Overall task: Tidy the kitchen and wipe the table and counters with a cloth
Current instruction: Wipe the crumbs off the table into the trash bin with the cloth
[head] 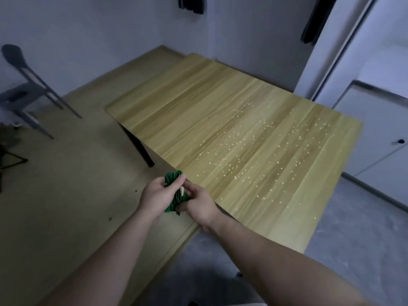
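Observation:
A bunched green cloth (172,178) is held between both hands just off the near left corner of a light wooden table (189,107). My left hand (156,196) grips its upper part with the thumb along the top. My right hand (199,205) curls round its lower part, and a small pale tag shows between the fingers. Many pale crumbs (260,151) lie scattered over the right half of the tabletop. The cloth does not touch the table.
A grey chair (26,89) stands at the far left on the tan floor. White cabinet doors (384,138) line the right side beyond the table. Dark items hang on the back wall (192,5). A black stand leg (11,162) shows at the left edge.

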A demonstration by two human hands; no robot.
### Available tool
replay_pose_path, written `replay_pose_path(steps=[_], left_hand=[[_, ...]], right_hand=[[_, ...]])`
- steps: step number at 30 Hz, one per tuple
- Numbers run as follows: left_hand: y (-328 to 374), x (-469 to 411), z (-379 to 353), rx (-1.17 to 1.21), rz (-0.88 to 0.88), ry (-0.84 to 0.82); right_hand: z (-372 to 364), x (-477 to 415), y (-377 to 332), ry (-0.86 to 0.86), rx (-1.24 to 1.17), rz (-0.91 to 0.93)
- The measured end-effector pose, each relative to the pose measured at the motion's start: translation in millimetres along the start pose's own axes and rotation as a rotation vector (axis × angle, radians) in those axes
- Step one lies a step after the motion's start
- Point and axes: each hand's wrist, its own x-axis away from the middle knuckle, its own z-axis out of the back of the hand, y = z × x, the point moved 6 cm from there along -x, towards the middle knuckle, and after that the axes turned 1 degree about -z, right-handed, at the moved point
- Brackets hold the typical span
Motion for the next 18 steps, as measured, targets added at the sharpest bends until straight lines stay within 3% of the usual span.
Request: replay_pose_path(steps=[11,18], left_hand=[[-3,-155,33,-0.336,-0.057,-0.003],[18,-229,47,-0.431,0.014,-0.012]], right_hand=[[-33,-103,12,0.095,-0.436,-0.042],[-43,-175,4,0.285,-0.386,-0.139]])
